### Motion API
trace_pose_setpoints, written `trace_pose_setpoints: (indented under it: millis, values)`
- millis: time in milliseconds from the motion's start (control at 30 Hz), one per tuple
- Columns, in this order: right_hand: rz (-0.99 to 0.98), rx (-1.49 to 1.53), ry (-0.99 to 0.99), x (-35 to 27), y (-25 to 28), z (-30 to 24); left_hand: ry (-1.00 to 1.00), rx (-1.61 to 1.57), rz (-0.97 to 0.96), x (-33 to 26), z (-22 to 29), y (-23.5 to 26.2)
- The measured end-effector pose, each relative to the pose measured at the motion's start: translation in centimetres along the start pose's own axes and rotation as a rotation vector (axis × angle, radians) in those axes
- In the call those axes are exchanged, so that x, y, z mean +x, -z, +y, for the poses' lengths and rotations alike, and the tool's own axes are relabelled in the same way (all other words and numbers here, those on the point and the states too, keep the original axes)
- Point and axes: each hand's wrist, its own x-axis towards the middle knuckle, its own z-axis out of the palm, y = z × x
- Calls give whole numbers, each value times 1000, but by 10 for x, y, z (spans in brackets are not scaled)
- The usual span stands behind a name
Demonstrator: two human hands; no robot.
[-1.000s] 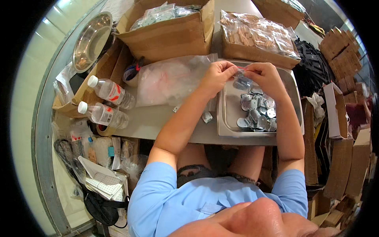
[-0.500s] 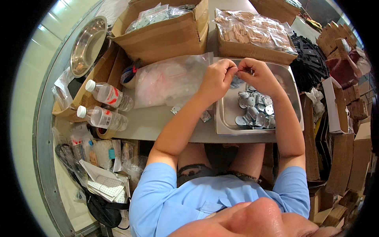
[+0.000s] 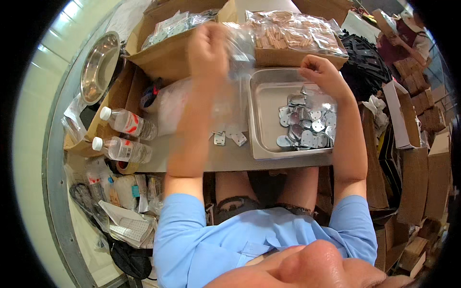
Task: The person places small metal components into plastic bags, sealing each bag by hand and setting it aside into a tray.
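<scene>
the left hand (image 3: 207,50) is raised in the upper middle of the frame, blurred, its fingers clenched on a small clear plastic bag (image 3: 240,48) that hangs just right of it, in front of the cardboard boxes. whether anything is inside the bag cannot be told through the blur. the right hand (image 3: 321,72) sits in the upper right of centre, curled loosely over the far right corner of a steel tray (image 3: 264,120); whether it pinches a piece cannot be told. in the right half of the tray lies a heap of small flat metal plates (image 3: 307,127). two small metal hinges (image 3: 229,139) lie on the grey tabletop (image 3: 230,161) just left of the tray. a cardboard box of bagged metal parts (image 3: 173,29) stands at upper left, and a box of bagged wooden dowels (image 3: 293,36) at top centre. a round steel bowl (image 3: 98,65) rests at the far left, with two plastic water bottles (image 3: 127,137) below it.
</scene>
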Motion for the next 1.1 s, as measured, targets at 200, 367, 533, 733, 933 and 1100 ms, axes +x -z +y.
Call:
trace_pose_setpoints:
  millis: [200, 367, 533, 733, 933, 1100]
  values:
    - [-297, -755, -283, -15, 35, 29, -56, 36, 245, 127, 33, 56]
    - [-235, -659, -218, -37, 31, 90, -182, -81, 50, 98, -1, 10]
    - [-204, -573, -175, -26, 27, 82, 44, 38, -444, -14, -25, -45]
    - [-99, -468, -151, -26, 31, 24, 271, -1, -638, -78, -62, -74]
    - [-57, 13, -20, -5, 7, -8, 394, -496, -727, -89, -66, -77]
    - [341, 49, 31, 10, -23, -4, 627, -605, -748, -86, -65, -64]
